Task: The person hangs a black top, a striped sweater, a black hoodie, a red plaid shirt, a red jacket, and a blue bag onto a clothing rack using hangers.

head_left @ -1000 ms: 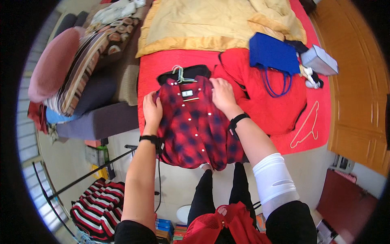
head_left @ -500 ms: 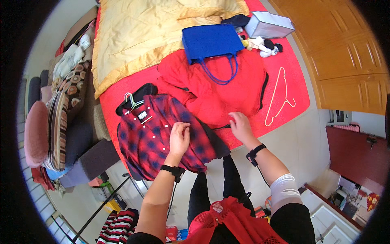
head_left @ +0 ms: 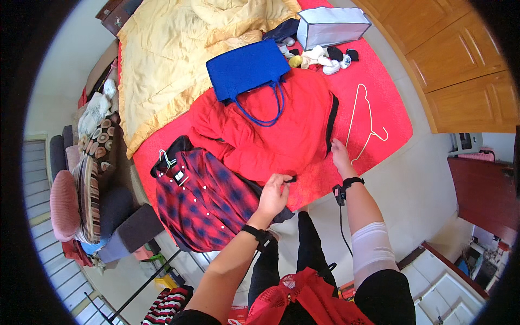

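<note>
A red padded jacket [head_left: 276, 146] with black trim lies spread on the bed. At its near edge my left hand [head_left: 274, 196] is closed, fingers curled at the black cuff. My right hand [head_left: 342, 160] pinches the lower end of the black hem on the jacket's right side. To the left, a red and navy checked shirt [head_left: 203, 189] lies over a dark garment, a pale hanger [head_left: 167, 160] in its collar. A blue handbag [head_left: 246, 70] rests on the jacket's upper part, its handles hanging down over the red cloth.
An empty cream hanger [head_left: 371, 122] lies on the red bedspread [head_left: 392, 100] at right. Behind are a grey-white box-shaped bag [head_left: 333, 30], several socks [head_left: 319, 58] and a yellow quilt [head_left: 162, 70]. Cushions [head_left: 86, 200] pile up left; wooden cabinets [head_left: 460, 65] stand right.
Both hands have moved right, onto the jacket's black cuff and hem. My left hand has left the checked shirt. The whole view has shifted a little.
</note>
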Available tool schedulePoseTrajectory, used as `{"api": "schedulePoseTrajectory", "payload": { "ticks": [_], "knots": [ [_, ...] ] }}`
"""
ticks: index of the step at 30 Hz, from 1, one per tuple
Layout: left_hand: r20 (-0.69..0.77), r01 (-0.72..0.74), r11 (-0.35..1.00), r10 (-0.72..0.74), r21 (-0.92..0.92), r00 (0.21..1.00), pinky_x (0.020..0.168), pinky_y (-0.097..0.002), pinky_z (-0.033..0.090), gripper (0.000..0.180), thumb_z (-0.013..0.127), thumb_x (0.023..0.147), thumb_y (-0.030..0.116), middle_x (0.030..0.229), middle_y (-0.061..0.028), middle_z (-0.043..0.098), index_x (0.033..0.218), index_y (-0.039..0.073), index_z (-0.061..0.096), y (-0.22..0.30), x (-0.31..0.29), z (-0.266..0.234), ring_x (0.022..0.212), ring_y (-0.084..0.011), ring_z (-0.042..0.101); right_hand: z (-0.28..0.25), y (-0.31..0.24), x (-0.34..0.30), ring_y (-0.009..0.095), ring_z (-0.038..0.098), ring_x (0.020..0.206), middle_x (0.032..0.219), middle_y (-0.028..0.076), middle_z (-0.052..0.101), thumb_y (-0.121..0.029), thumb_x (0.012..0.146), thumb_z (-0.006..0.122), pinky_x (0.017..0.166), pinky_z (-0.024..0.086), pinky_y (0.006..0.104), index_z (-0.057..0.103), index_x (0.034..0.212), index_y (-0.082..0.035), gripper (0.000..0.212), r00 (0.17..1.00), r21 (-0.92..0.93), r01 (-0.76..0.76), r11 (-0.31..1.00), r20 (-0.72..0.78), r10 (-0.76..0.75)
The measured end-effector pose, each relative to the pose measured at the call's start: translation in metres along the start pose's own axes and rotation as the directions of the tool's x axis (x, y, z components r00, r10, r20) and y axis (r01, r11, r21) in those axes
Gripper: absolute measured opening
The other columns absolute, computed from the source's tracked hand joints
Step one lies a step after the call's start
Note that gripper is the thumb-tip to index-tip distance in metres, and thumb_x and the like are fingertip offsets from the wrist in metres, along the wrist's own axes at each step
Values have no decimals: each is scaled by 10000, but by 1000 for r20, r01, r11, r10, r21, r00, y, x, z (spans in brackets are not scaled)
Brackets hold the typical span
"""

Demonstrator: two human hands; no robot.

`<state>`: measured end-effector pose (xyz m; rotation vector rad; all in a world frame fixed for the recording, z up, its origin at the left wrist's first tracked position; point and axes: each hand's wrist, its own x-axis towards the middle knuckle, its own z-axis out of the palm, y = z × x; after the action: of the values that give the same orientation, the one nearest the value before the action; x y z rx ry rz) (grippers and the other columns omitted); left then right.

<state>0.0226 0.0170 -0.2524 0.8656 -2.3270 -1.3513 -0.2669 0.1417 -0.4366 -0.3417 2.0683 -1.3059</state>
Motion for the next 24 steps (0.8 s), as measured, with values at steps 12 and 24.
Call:
{"api": "schedulePoseTrajectory", "payload": {
  "ticks": [12, 24],
  "knots": [
    [46, 88, 995, -90, 41, 995, 877, -417, 546, 196, 645, 894, 9, 1045, -198, 683, 1088, -4, 662, 42, 11, 26, 990, -383, 667, -26, -77, -18, 109, 567, 671, 775, -22, 643, -248, 894, 754, 591, 412, 271, 703, 1016, -68, 223, 851, 99, -292, 951, 480, 211],
    [74, 256, 964, -251, -68, 965, 688, -397, 573, 301, 675, 923, 110, 876, -132, 708, 1175, 24, 535, 139, -31, -10, 748, -284, 733, -51, -215, -165, 143, 699, 973, 1092, 53, 740, 36, 853, 745, 890, 566, 332, 685, 1160, 12, 314, 571, 35, -99, 995, 820, 28]
  ]
}}
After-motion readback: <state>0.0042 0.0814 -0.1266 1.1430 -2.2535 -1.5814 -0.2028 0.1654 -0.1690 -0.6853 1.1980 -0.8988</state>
